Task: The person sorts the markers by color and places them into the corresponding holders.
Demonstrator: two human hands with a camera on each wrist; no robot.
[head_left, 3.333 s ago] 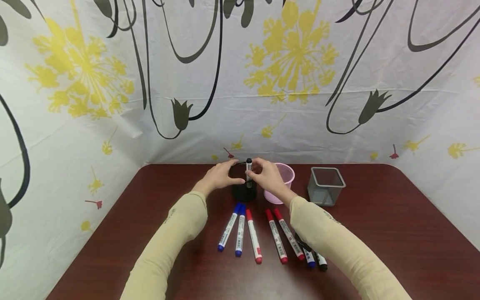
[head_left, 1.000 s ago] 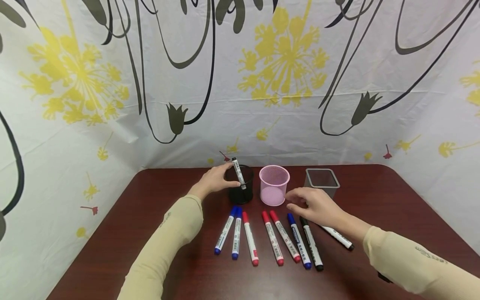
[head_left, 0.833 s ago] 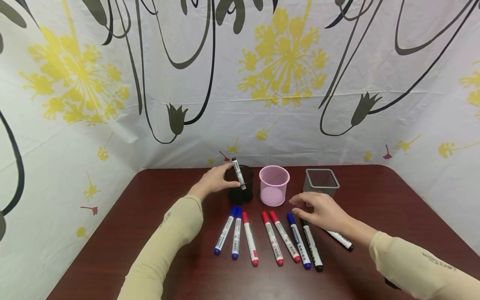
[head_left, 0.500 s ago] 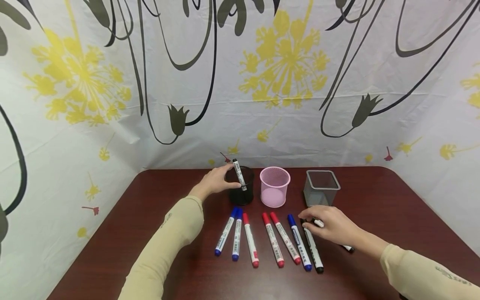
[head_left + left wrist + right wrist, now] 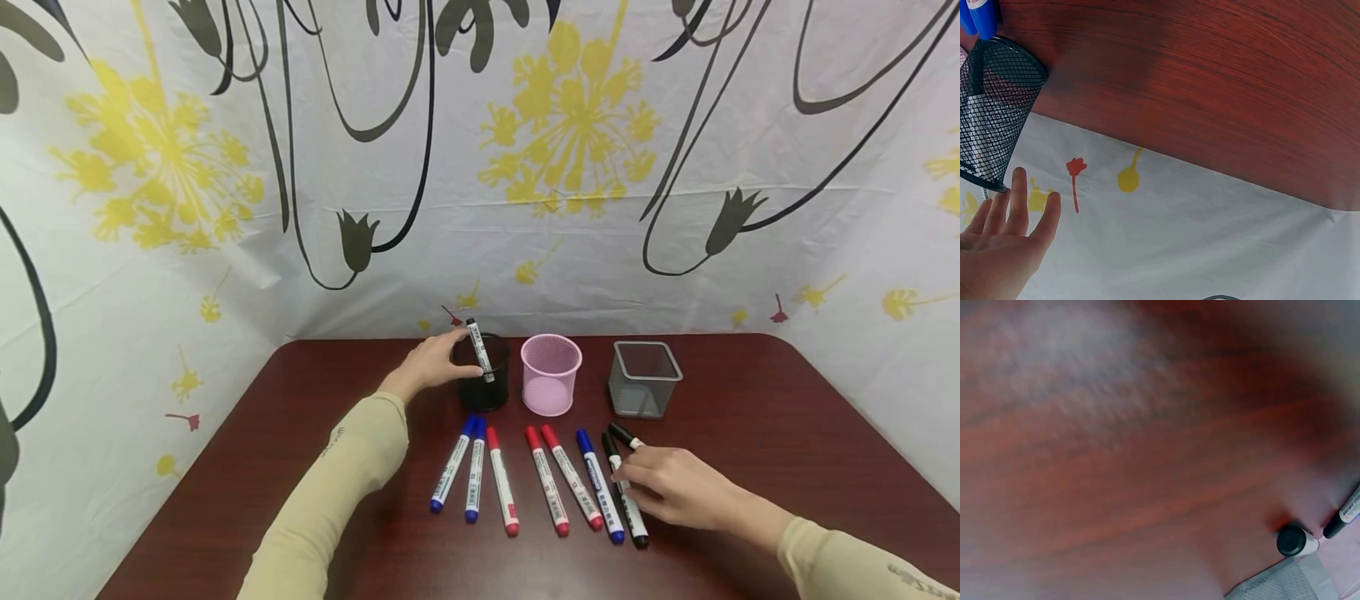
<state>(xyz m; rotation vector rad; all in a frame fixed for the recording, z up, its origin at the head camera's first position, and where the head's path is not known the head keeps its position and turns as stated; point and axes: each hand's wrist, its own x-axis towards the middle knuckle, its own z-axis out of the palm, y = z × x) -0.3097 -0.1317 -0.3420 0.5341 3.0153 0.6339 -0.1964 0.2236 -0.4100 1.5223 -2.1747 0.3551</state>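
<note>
Got L hand (image 5: 431,362) at rim of black cup (image 5: 483,396), thumb in front, fingers behind: spread wide, nearly straight, touching w/o any tight clasp. In there: 1 marker (image 5: 480,348), tilted, black cap well above rim. Got R hand (image 5: 675,487) low over another black-capped marker (image 5: 618,431), fingers bent, cap sticking out beyond; can't tell if pinched or just covered, b/c of the hand itself. Right by those fingertips: a neighboring black marker (image 5: 633,518), flat on the desk (image 5: 397,550), w/ a blue marker (image 5: 600,487) alongside.

Main risk: catching both black ones, or nudging the wrong one, b/c of caps nearly together. Could then roll the neighbor into the blue & muddle the row. Could also lose hold if pinched too nr one end, b/c of smooth round barrel: prob. a twist or slip. If carried low twd black cup, could clip pink cup (image 5: 550,392), standing btwn the hands. Could tip black cup too w/ a sideways bump: looks light, only 1 marker seen inside, steadied loosely. Might jog the tilted marker likewise.
</note>
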